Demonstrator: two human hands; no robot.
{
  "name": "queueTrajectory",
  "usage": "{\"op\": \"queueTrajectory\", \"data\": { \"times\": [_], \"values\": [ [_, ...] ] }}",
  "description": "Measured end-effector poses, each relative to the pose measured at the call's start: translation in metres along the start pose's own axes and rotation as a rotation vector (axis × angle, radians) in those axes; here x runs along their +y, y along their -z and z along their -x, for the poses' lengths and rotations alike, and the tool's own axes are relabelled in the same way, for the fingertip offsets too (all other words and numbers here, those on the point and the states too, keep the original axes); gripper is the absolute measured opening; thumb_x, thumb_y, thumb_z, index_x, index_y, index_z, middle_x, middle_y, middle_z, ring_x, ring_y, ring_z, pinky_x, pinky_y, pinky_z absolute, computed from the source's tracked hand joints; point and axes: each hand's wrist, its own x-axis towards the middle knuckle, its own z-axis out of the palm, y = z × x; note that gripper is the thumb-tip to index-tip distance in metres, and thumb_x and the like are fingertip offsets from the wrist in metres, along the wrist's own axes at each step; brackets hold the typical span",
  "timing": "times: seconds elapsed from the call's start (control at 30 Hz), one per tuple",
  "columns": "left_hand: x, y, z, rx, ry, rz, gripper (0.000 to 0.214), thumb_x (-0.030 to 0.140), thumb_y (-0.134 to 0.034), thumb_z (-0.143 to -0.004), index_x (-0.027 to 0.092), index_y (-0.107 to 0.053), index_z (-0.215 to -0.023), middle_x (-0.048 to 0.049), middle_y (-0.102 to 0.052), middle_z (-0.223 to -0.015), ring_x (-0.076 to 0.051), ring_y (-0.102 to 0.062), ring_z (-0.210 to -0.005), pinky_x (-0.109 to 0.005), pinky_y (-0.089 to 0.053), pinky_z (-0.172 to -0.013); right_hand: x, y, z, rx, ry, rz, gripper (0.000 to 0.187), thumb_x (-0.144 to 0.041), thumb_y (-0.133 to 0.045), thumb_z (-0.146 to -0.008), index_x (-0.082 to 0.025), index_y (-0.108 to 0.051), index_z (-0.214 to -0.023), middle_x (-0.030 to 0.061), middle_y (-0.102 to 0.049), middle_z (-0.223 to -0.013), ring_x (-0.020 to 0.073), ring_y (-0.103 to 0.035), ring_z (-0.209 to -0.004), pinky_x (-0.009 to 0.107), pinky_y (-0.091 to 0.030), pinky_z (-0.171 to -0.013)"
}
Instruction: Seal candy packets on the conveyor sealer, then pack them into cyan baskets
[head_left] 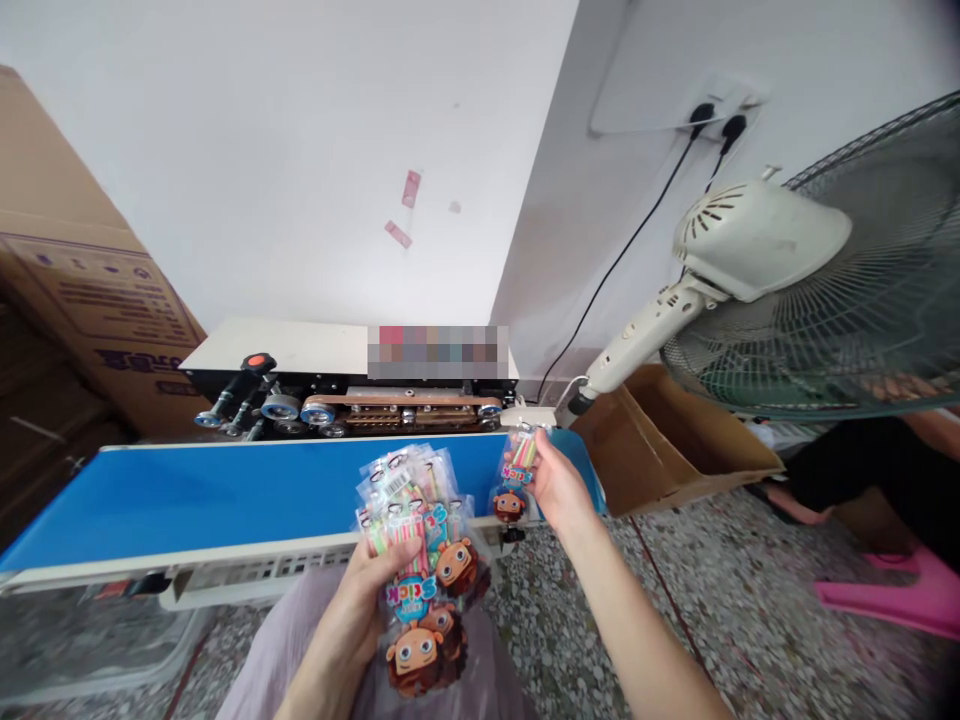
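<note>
My left hand (358, 610) is closed around a fanned stack of several clear candy packets (417, 540) printed with a brown cartoon face, held above my lap. A single such packet (514, 474) is pinched in my right hand (556, 486), which holds it upright at the right end of the blue conveyor belt (225, 492). Behind the belt stands the sealing machine (352, 385) with its rollers and brown band.
Cardboard boxes (90, 290) are stacked at the left. An open cardboard box (667, 445) lies on the speckled floor right of the belt. A standing fan (810, 270) fills the right side, with cables to a wall socket (716, 115). Another person's legs and pink slippers (892, 595) show at far right.
</note>
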Motion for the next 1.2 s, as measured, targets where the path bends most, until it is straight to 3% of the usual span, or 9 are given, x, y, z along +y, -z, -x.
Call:
{"op": "queueTrajectory", "data": {
  "times": [0.17, 0.3, 0.4, 0.57, 0.73, 0.9, 1.03, 1.2],
  "values": [
    [0.001, -0.002, 0.001, 0.000, -0.035, 0.012, 0.068, 0.026, -0.089, -0.059, 0.009, -0.064, -0.120, -0.0176, -0.075, -0.098, -0.036, -0.073, -0.089, -0.038, -0.062, -0.073, 0.004, -0.002, -0.001, 0.033, 0.123, -0.019, 0.031, -0.039, -0.085, -0.058, -0.019, -0.068, -0.073, 0.0000, -0.069, -0.068, 0.0147, -0.059, -0.060, 0.026, -0.044, -0.054],
    [0.001, -0.003, 0.001, -0.004, -0.019, 0.003, 0.062, 0.026, -0.088, -0.059, 0.008, -0.066, -0.114, -0.0182, -0.076, -0.094, -0.038, -0.072, -0.089, -0.040, -0.062, -0.074, 0.007, -0.004, 0.000, 0.073, 0.164, 0.007, 0.032, -0.040, -0.086, -0.058, -0.021, -0.066, -0.074, 0.0001, -0.069, -0.068, 0.0163, -0.060, -0.060, 0.026, -0.043, -0.054],
    [0.001, -0.003, 0.002, 0.001, -0.030, -0.003, 0.062, 0.027, -0.088, -0.060, 0.008, -0.066, -0.114, -0.0177, -0.076, -0.093, -0.037, -0.072, -0.090, -0.040, -0.062, -0.075, 0.005, -0.001, -0.003, 0.082, 0.090, -0.070, 0.033, -0.039, -0.087, -0.059, -0.021, -0.066, -0.077, 0.0008, -0.071, -0.073, 0.0161, -0.062, -0.060, 0.027, -0.046, -0.054],
    [0.002, -0.003, 0.003, 0.007, -0.034, -0.023, 0.058, 0.030, -0.088, -0.060, 0.007, -0.067, -0.110, -0.0186, -0.075, -0.095, -0.037, -0.073, -0.084, -0.041, -0.062, -0.073, -0.004, 0.011, -0.010, 0.037, -0.186, -0.197, 0.020, -0.027, -0.083, -0.068, -0.019, -0.067, -0.076, 0.0027, -0.072, -0.073, 0.0155, -0.066, -0.065, 0.029, -0.054, -0.062],
    [0.002, -0.004, 0.003, 0.002, -0.016, 0.001, 0.064, 0.027, -0.088, -0.060, 0.008, -0.066, -0.117, -0.0179, -0.076, -0.095, -0.038, -0.072, -0.088, -0.043, -0.062, -0.078, -0.002, 0.013, -0.003, -0.152, -0.124, -0.055, 0.035, -0.009, -0.087, -0.053, -0.018, -0.071, -0.084, 0.0030, -0.074, -0.085, 0.0147, -0.067, -0.072, 0.027, -0.055, -0.070],
    [0.002, -0.004, 0.003, -0.009, 0.005, -0.008, 0.062, 0.027, -0.088, -0.060, 0.009, -0.066, -0.116, -0.0180, -0.076, -0.093, -0.037, -0.073, -0.086, -0.041, -0.062, -0.073, -0.007, 0.010, -0.001, -0.164, 0.022, 0.082, 0.036, -0.024, -0.090, -0.054, -0.016, -0.070, -0.083, 0.0036, -0.074, -0.084, 0.0145, -0.066, -0.073, 0.027, -0.053, -0.070],
    [0.002, -0.004, 0.003, 0.005, 0.002, 0.001, 0.064, 0.027, -0.088, -0.059, 0.010, -0.065, -0.116, -0.0175, -0.076, -0.093, -0.038, -0.072, -0.090, -0.040, -0.062, -0.073, -0.011, 0.015, -0.011, -0.150, 0.022, 0.195, 0.039, -0.039, -0.089, -0.057, -0.018, -0.070, -0.085, 0.0033, -0.073, -0.081, 0.0168, -0.066, -0.070, 0.028, -0.052, -0.062],
    [0.002, -0.003, 0.002, -0.007, -0.001, -0.012, 0.061, 0.028, -0.089, -0.059, 0.009, -0.067, -0.113, -0.0169, -0.076, -0.091, -0.038, -0.072, -0.091, -0.037, -0.062, -0.071, 0.001, 0.025, -0.040, 0.095, 0.133, 0.298, 0.053, -0.042, -0.092, -0.039, -0.016, -0.067, -0.078, 0.0015, -0.067, -0.063, 0.0170, -0.061, -0.056, 0.030, -0.049, -0.054]
  ]
}}
